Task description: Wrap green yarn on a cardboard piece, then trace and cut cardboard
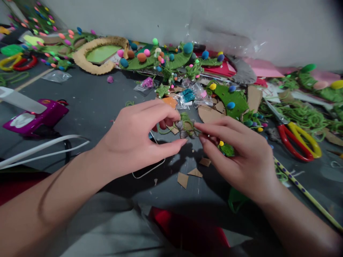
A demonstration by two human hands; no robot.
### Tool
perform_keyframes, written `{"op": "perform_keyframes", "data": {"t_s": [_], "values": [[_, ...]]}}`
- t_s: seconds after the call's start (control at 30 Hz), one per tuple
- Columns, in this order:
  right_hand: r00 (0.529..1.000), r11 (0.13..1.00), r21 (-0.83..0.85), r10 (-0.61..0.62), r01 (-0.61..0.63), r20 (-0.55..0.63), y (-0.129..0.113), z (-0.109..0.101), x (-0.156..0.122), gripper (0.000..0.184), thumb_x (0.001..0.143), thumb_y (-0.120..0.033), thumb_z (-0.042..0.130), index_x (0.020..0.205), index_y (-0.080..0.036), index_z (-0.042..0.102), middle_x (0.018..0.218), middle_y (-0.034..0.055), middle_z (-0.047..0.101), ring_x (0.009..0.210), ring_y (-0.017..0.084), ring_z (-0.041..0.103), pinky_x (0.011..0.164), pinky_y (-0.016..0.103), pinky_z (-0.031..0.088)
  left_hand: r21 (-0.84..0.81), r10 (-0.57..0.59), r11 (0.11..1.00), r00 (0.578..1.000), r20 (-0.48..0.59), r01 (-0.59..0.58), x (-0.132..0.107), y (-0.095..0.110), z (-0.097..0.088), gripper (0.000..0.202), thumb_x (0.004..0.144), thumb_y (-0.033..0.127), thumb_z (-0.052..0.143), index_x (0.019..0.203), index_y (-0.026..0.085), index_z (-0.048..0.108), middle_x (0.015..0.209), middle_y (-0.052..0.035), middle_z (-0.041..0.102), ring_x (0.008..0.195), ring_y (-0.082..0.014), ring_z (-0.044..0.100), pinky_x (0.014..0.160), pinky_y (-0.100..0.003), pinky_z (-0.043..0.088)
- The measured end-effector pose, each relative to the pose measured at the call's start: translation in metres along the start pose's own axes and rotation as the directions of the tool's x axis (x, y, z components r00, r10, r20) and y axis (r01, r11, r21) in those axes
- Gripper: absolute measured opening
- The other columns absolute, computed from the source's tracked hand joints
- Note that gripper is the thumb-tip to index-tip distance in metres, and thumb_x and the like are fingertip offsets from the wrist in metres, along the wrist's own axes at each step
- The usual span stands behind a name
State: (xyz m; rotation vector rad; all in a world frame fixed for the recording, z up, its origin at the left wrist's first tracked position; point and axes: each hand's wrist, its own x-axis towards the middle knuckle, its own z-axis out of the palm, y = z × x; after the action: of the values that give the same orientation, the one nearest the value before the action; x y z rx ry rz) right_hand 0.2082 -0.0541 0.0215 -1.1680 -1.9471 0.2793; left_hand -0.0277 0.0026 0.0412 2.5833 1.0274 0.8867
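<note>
Over the middle of the table, my left hand [144, 132] has its fingers curled round the left side of a small cardboard piece [185, 127], probably star-shaped, wrapped in grey and green yarn. Its thumb reaches out below the piece. Pinched between the thumb and fingers of my right hand [235, 153] is a strand of green yarn [197, 130] at the piece's right edge. Part of the piece is hidden by my fingers. Cardboard scraps [183, 180] lie just below, and a phone-like object [148, 169] is partly covered by my left hand.
Red-and-yellow scissors [297, 141] and loose green yarn [302, 114] lie on the right, beside a dotted stick [302, 189]. A purple glue gun stand [37, 119] and white cable [40, 150] are left. Pom-pom decorations [166, 60] and a tan ring [83, 60] line the wall.
</note>
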Motion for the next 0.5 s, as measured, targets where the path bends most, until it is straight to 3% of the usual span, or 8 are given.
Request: {"op": "perform_keyframes", "data": {"t_s": [0.1, 0.27, 0.5], "values": [[1.000, 1.000, 0.002, 0.011, -0.011, -0.021, 0.0006, -0.0006, 0.0000, 0.038, 0.099, -0.010, 0.063, 0.133, -0.022, 0.075, 0.104, 0.0062, 0.075, 0.085, 0.017, 0.070, 0.078, 0.031, 0.060, -0.001, -0.001, 1.000, 1.000, 0.006, 0.001, 0.0002, -0.0001, 0.0000, 0.020, 0.089, 0.035, 0.078, 0.102, 0.025, 0.066, 0.091, 0.0000, 0.070, 0.081, -0.0171, 0.067, 0.075, -0.033, 0.052], [0.994, 0.999, 0.007, -0.053, 0.052, 0.092, 0.0042, -0.0028, -0.0016, 0.041, 0.099, -0.007, 0.057, 0.133, -0.019, 0.076, 0.108, 0.0097, 0.070, 0.094, 0.018, 0.070, 0.085, 0.032, 0.060, -0.011, -0.001, 1.000, 1.000, 0.012, 0.001, 0.0015, 0.0005, -0.0013, 0.019, 0.088, 0.035, 0.078, 0.100, 0.027, 0.065, 0.088, 0.0010, 0.069, 0.077, -0.0175, 0.066, 0.072, -0.034, 0.051], [0.995, 1.000, -0.004, -0.024, 0.024, 0.092, 0.0034, -0.0039, -0.0006, 0.044, 0.101, -0.009, 0.056, 0.135, -0.028, 0.075, 0.110, 0.0093, 0.070, 0.095, 0.020, 0.070, 0.084, 0.036, 0.062, -0.032, -0.026, 0.999, 0.999, 0.024, 0.027, 0.0014, 0.0016, -0.0017, 0.021, 0.089, 0.041, 0.076, 0.101, 0.028, 0.065, 0.090, 0.0003, 0.070, 0.079, -0.0185, 0.067, 0.073, -0.036, 0.053]]}}
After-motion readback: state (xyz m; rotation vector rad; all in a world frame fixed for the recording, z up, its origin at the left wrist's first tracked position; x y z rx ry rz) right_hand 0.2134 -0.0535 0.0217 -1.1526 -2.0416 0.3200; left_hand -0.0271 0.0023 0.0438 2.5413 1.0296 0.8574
